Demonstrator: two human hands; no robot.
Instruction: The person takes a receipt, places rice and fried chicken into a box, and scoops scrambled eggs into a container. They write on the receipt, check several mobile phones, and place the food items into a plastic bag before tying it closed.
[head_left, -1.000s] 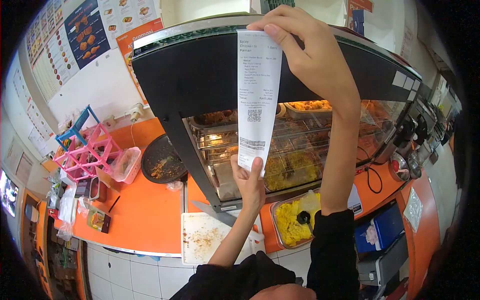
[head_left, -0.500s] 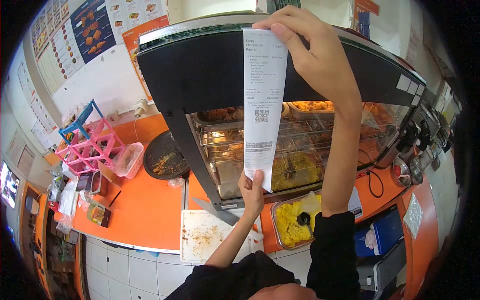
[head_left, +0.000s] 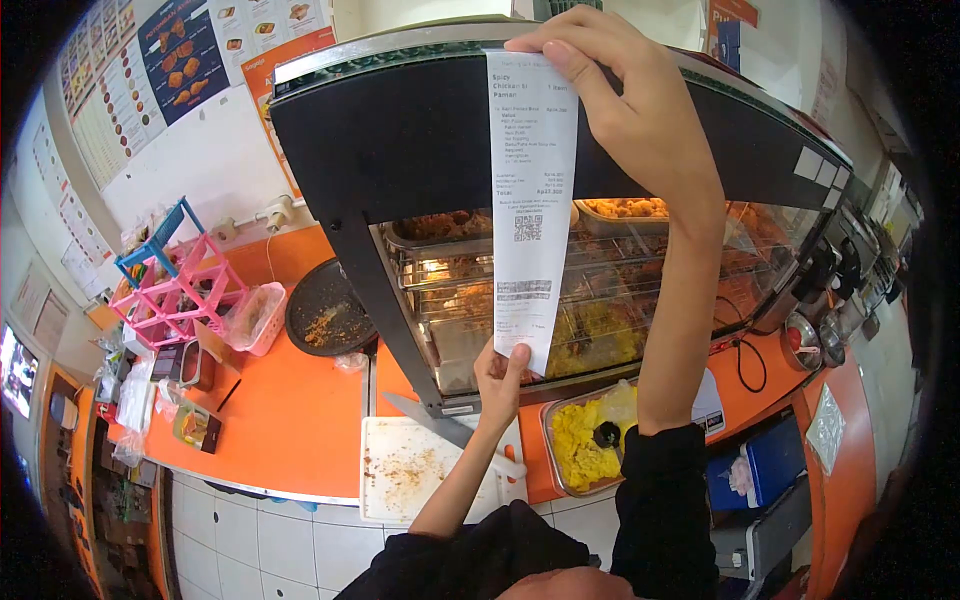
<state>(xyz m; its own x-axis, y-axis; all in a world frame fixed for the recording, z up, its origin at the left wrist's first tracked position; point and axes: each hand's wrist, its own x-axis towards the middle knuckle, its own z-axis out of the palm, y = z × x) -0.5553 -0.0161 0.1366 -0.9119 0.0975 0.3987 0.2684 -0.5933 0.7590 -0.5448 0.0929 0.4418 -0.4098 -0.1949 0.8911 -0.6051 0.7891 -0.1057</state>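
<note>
A long printed receipt [head_left: 527, 200] with a QR code hangs upright in front of the black food display case [head_left: 400, 150]. My right hand [head_left: 625, 105] is at its top, thumb toward me and fingers over the case's upper edge, pressing the paper there. At the lower end my left hand [head_left: 502, 380] pinches the receipt between thumb and fingers. Below my left forearm lies a white cutting board [head_left: 400, 440] with brown crumbs, and a knife [head_left: 440, 422] rests across it. A tray of yellow food [head_left: 580, 455] with a black ladle [head_left: 607, 434] stands to its right.
Behind the glass are trays of fried food [head_left: 625, 209] and wire shelves. On the orange counter [head_left: 290, 420] at left are a dark round pan [head_left: 330, 310], a pink basket [head_left: 255, 320] and a pink-and-blue rack [head_left: 180, 285]. Metal bowls [head_left: 800, 340] and a cable [head_left: 745, 365] are at right.
My left hand and the receipt's lower end have shifted slightly, the bottom edge now a little higher. My right hand stays at the top of the paper.
</note>
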